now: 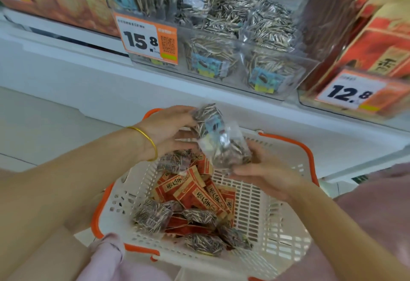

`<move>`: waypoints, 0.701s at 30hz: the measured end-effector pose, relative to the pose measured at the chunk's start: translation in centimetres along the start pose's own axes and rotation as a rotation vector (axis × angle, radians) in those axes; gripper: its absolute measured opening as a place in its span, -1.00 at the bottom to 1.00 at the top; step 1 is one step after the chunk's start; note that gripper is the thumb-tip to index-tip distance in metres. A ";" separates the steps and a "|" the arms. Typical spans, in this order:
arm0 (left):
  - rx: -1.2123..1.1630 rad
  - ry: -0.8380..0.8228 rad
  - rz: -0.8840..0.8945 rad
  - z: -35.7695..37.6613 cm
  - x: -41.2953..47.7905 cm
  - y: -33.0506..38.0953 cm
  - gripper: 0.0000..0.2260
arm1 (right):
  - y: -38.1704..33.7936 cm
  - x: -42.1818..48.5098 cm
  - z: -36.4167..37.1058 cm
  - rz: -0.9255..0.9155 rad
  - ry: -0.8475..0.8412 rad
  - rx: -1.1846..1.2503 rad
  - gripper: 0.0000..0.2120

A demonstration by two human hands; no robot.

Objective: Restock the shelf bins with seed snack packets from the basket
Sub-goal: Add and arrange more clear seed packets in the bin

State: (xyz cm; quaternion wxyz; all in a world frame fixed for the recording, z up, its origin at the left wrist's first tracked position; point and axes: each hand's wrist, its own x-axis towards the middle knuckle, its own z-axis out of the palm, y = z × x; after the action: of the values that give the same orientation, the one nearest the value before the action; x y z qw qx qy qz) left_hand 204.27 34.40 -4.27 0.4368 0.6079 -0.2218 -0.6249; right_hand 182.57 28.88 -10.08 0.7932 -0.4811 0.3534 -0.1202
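Head-down view over a white basket [273,225] with an orange rim, below a white shelf [155,85]

At left, left grip [168,130], gold bangle [152,145] at the wrist, fingers curled and clamped on the far-left end of a clear seed packet [205,116]. Just right and nearer, a second clear packet [228,152], overlapping the first, held from beneath by right grip [266,174], fingers curled under and closed on its near-right end. Both packets raised clear of the basket, above its far edge. Long axis of the pair slanting from far left to near right.

Target judged to be the clear shelf bin [244,63]: straight up and farther off from both grips, well apart, marked at its left by an orange price tag [144,36] reading 15.8. Left grip the farther of the two, so likely nearer the bin. Lift up and away called for, with little sideways travel.

Packets: small transparent pouches, crinkled and glossy, packed with black-and-white striped seeds, a blue label on the first. Matching pouches already lying in the bin. More striped pouches [153,216] and red printed packets [199,192] lying in the basket. At far right, a second tag [350,94] reading 12.8, below red boxes [377,43]
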 end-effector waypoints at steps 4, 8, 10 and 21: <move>0.010 0.108 0.077 0.2 0.4 1.1 -0.78 | -0.8 -1.9 -0.6 -0.347 0.237 -0.358 -0.55; 0.027 0.114 0.052 0.1 0.6 1.2 -0.78 | -1.9 -2.6 -1.0 -0.494 0.310 -0.530 -0.45; 0.025 0.098 0.016 0.4 0.7 0.9 -0.79 | -1.9 -2.6 -0.8 -0.519 0.299 -0.496 -0.42; 0.155 0.032 0.011 1.6 1.3 0.5 -0.75 | -1.7 -2.1 0.9 -0.509 0.156 -0.381 -0.61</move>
State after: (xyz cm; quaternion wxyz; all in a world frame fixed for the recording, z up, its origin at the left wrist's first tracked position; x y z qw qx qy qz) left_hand 203.05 32.63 -4.33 0.3953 0.6484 -0.2661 -0.5937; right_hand 181.90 29.75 -7.43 0.6041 -0.6832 0.2976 -0.2826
